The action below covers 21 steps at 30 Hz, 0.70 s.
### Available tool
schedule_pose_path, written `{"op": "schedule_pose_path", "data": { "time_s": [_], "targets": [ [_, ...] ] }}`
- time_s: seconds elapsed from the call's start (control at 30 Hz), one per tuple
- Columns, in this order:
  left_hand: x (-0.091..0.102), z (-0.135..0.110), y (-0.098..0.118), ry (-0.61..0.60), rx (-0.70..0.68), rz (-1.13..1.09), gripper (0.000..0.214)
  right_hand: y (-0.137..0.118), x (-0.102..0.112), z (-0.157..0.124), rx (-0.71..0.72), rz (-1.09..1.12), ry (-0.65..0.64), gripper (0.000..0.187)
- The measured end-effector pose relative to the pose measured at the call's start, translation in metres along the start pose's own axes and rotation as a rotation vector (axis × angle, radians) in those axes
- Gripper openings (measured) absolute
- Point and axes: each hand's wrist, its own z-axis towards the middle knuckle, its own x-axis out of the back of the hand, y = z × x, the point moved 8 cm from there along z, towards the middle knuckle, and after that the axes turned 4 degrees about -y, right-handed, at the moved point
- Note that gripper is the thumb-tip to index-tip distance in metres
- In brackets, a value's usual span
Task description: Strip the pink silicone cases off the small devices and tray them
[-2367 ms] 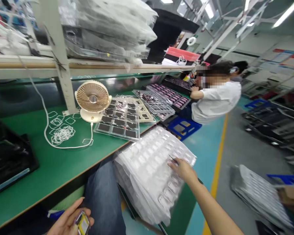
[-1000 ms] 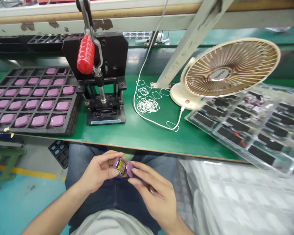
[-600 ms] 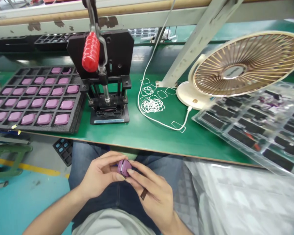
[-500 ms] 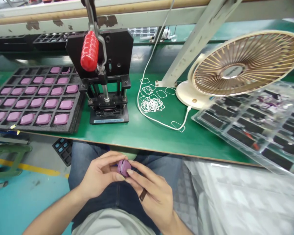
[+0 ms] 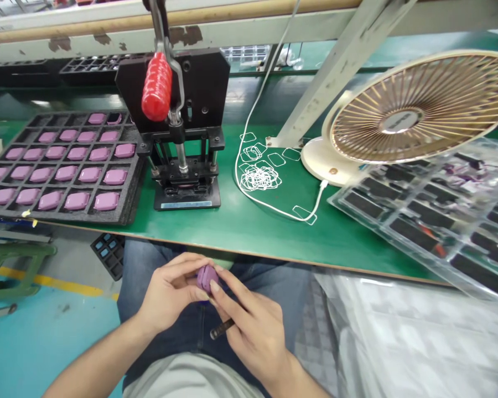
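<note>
Over my lap, below the bench edge, both hands pinch one small purple case (image 5: 206, 276). My left hand (image 5: 172, 296) grips its left side with curled fingers. My right hand (image 5: 251, 331) presses on it from the right with thumb and forefinger, and a thin dark tool (image 5: 222, 329) pokes out of that palm. Straight ahead on the green bench (image 5: 253, 229) stands a black hand press (image 5: 182, 138) with a red lever grip (image 5: 156, 85).
A black foam tray (image 5: 62, 166) with several purple cases lies at the left. Thin white gasket rings (image 5: 259, 177) and a white cable lie mid-bench. A beige desk fan (image 5: 410, 116) and a clear tray (image 5: 435, 215) of dark parts are at the right; stacked clear trays (image 5: 410, 337) sit beside my right leg.
I turned from the stack of clear trays on my right, where the right hand was, to face the press. Both hands came together over my lap. The part's yellow inside no longer shows.
</note>
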Motion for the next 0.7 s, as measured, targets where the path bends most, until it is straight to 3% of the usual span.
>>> {"op": "schedule_pose_path", "data": {
  "time_s": [0.2,0.3,0.4,0.47,0.57,0.7],
  "targets": [
    [-0.002,-0.002,-0.007,0.051,0.009,0.015,0.042,0.006,-0.010,-0.001,0.006,-0.127,0.014,0.064],
    [0.007,-0.007,-0.019,0.176,0.098,-0.002,0.039,0.006,-0.010,0.007,-0.005,-0.113,0.053,0.055],
    [0.016,-0.010,-0.025,0.263,0.134,-0.007,0.034,0.012,-0.005,0.018,-0.122,0.005,0.066,0.044],
    [0.016,-0.010,-0.022,0.242,0.107,-0.005,0.033,0.016,-0.006,0.023,-0.194,0.082,0.003,0.034],
    [0.013,-0.010,-0.019,0.192,0.098,0.014,0.031,0.017,-0.008,0.029,-0.181,0.109,-0.118,0.016],
    [0.016,-0.012,-0.021,0.198,0.088,0.037,0.026,0.018,-0.008,0.031,-0.155,0.078,-0.174,0.012]
  ]
}}
